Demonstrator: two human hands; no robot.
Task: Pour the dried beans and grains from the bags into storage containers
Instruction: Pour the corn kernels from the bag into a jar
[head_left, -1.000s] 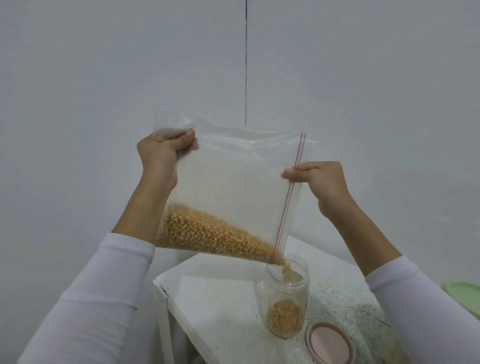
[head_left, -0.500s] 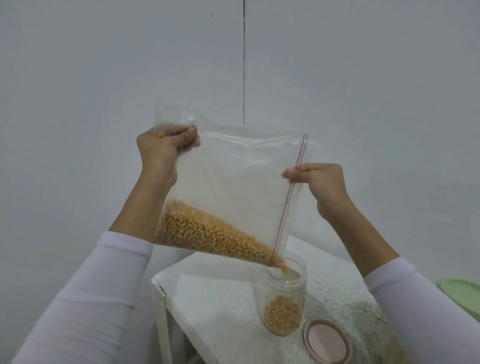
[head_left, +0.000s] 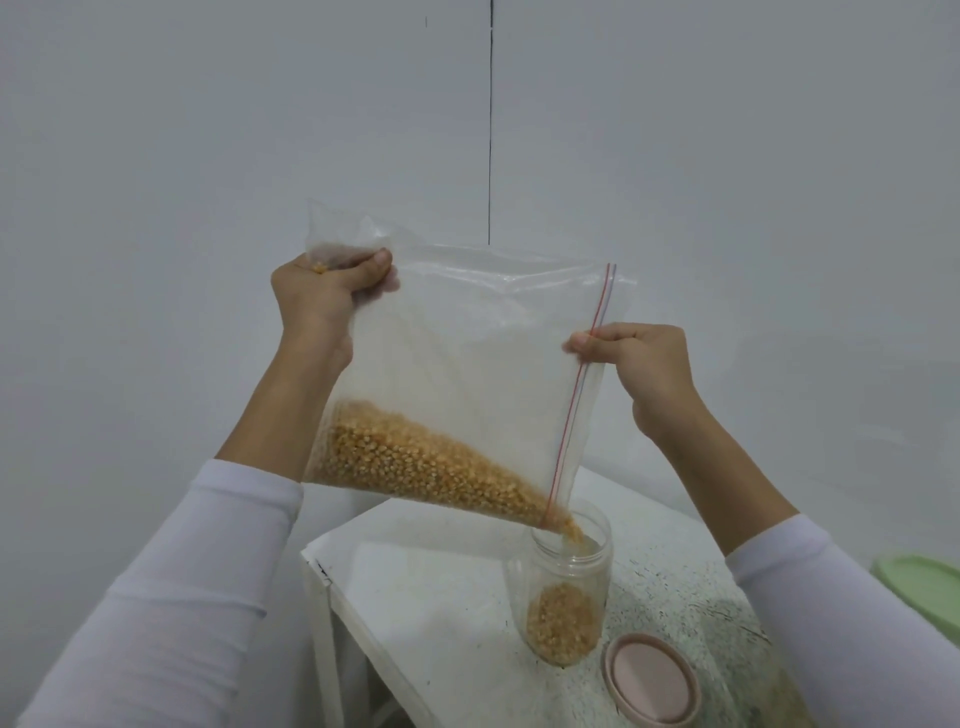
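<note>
**Corn kernels poured from zip bag into jar**

A clear zip bag (head_left: 467, 374) is held tilted above the table (head_left: 426, 597); its upper corner is gripped in the closed left hand (head_left: 322, 296); its zip edge is pinched by the right hand (head_left: 634, 364); yellow kernels (head_left: 415, 467) are gathered at the lowest corner, spilling into the open clear jar (head_left: 566, 587), part-filled, near the table's left edge; a pink lid (head_left: 652, 680) lies just beside the jar.

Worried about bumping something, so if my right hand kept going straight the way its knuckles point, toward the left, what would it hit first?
The clear zip-top plastic bag your right hand already pinches; beyond it, probably the left hand, though depth is unclear.
</note>
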